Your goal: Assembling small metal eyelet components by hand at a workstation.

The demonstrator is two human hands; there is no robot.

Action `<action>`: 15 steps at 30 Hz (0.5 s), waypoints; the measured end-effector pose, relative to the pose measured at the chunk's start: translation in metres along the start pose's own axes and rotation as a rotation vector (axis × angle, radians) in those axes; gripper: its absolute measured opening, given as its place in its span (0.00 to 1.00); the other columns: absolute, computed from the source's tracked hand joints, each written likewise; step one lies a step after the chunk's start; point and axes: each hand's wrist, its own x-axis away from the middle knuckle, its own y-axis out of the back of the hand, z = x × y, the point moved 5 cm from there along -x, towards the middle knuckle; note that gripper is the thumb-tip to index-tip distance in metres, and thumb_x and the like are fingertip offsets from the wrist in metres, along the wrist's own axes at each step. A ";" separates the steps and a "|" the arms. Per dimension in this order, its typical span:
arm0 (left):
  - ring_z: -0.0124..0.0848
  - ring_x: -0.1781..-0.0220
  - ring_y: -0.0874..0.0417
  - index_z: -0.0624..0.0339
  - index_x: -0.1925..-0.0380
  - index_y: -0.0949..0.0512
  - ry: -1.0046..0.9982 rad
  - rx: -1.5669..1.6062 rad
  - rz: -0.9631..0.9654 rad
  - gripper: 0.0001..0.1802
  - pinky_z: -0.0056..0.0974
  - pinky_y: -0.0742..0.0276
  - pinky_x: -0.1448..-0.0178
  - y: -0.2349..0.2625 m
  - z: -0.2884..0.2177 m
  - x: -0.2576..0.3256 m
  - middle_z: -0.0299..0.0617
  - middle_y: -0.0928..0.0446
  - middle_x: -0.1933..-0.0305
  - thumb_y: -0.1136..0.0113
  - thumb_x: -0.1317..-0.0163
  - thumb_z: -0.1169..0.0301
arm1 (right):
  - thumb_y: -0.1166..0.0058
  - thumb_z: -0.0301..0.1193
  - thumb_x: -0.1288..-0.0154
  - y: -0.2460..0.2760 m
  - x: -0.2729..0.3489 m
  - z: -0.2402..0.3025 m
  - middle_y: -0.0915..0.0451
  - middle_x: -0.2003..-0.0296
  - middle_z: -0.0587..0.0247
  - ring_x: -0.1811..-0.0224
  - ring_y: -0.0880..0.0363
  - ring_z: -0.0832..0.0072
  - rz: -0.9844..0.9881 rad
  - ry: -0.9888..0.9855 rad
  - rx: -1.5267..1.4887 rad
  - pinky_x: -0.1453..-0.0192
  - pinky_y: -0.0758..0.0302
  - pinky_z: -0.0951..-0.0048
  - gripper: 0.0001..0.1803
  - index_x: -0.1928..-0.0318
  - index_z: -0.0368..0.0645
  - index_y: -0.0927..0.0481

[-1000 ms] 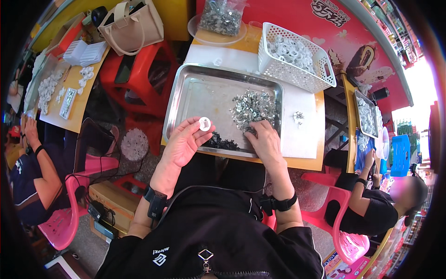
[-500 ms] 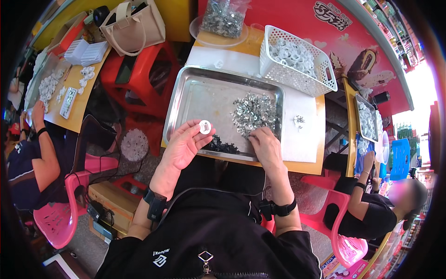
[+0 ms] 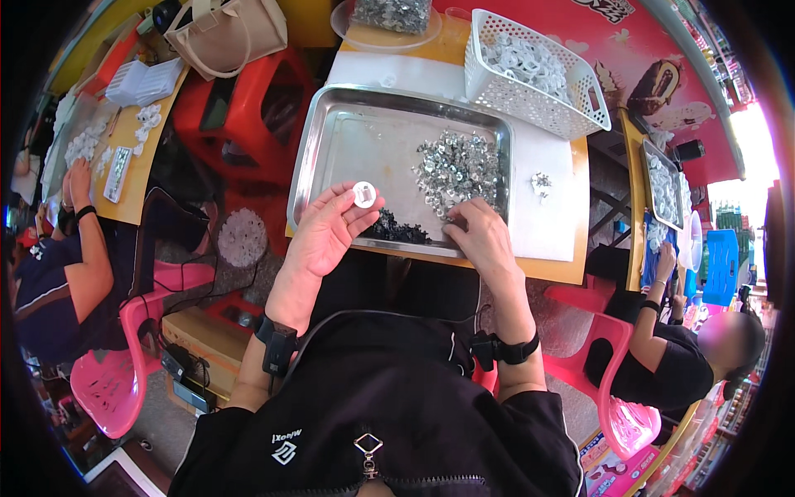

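Head view: white disc (image 3: 363, 195) up in the left hand (image 3: 321, 230), right hand (image 3: 484, 238) down at the silver bits (image 3: 455, 166)!
The left thumb and fingers are clamped on the disc, held over the tray (image 3: 352, 141); over on the right, thumb and fingertips sit close together at the near edge of the silver heap, and whether they pinch anything I cannot tell. Black bits (image 3: 394, 229) lie between the hands, by the tray's near wall. Beyond its far right corner, there's the white basket (image 3: 571, 124), loaded with clear pieces (image 3: 526, 66).
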 end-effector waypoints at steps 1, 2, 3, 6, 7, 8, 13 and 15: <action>0.44 0.45 0.19 0.66 0.49 0.28 -0.003 0.001 0.003 0.13 0.42 0.19 0.42 0.001 0.000 0.000 0.55 0.22 0.48 0.51 0.30 0.72 | 0.37 0.28 0.48 -0.001 0.000 -0.002 0.21 0.64 0.56 0.61 0.20 0.56 0.001 -0.004 -0.003 0.56 0.24 0.63 0.11 0.63 0.40 0.19; 0.44 0.45 0.19 0.66 0.49 0.28 -0.007 0.002 0.006 0.13 0.42 0.19 0.42 0.001 0.000 0.000 0.55 0.22 0.48 0.51 0.30 0.72 | 0.38 0.27 0.48 -0.002 0.000 -0.003 0.21 0.65 0.55 0.61 0.20 0.56 -0.011 -0.004 -0.011 0.56 0.24 0.62 0.10 0.63 0.40 0.19; 0.44 0.45 0.19 0.66 0.49 0.28 -0.007 0.001 0.005 0.13 0.42 0.19 0.42 0.001 0.000 0.000 0.55 0.22 0.48 0.51 0.30 0.72 | 0.39 0.26 0.47 -0.003 0.000 -0.005 0.21 0.65 0.55 0.61 0.20 0.56 -0.021 -0.001 -0.020 0.56 0.24 0.62 0.09 0.63 0.39 0.19; 0.44 0.45 0.19 0.66 0.49 0.28 -0.002 -0.002 -0.007 0.13 0.42 0.19 0.42 0.000 0.000 0.001 0.55 0.22 0.49 0.50 0.30 0.72 | 0.40 0.25 0.46 -0.003 0.001 -0.005 0.21 0.66 0.54 0.62 0.20 0.56 -0.038 0.015 -0.023 0.57 0.24 0.62 0.08 0.64 0.38 0.19; 0.44 0.45 0.19 0.67 0.49 0.28 0.000 -0.002 -0.013 0.13 0.42 0.19 0.42 -0.001 0.001 0.001 0.55 0.22 0.49 0.50 0.30 0.72 | 0.40 0.24 0.45 -0.002 0.001 -0.004 0.20 0.66 0.52 0.62 0.20 0.56 -0.043 0.026 -0.016 0.57 0.24 0.62 0.07 0.64 0.38 0.19; 0.44 0.45 0.19 0.67 0.49 0.28 0.002 -0.003 -0.019 0.13 0.42 0.19 0.42 -0.001 0.001 0.002 0.55 0.22 0.49 0.50 0.30 0.72 | 0.40 0.24 0.45 -0.002 0.001 -0.004 0.20 0.66 0.52 0.62 0.20 0.56 -0.044 0.027 -0.017 0.57 0.24 0.62 0.07 0.64 0.38 0.19; 0.44 0.46 0.19 0.67 0.49 0.28 0.005 -0.015 -0.019 0.13 0.42 0.19 0.42 -0.001 0.000 0.003 0.55 0.22 0.49 0.49 0.30 0.72 | 0.42 0.26 0.38 0.007 0.005 -0.004 0.20 0.71 0.63 0.68 0.23 0.76 -0.023 -0.223 -0.456 0.61 0.26 0.75 0.08 0.58 0.39 0.17; 0.44 0.46 0.19 0.67 0.49 0.28 0.007 -0.028 -0.020 0.13 0.42 0.19 0.42 -0.002 -0.001 0.003 0.55 0.22 0.49 0.49 0.30 0.72 | 0.43 0.25 0.36 0.004 0.006 -0.013 0.21 0.70 0.66 0.68 0.25 0.80 -0.002 -0.251 -0.660 0.62 0.28 0.78 0.08 0.58 0.36 0.18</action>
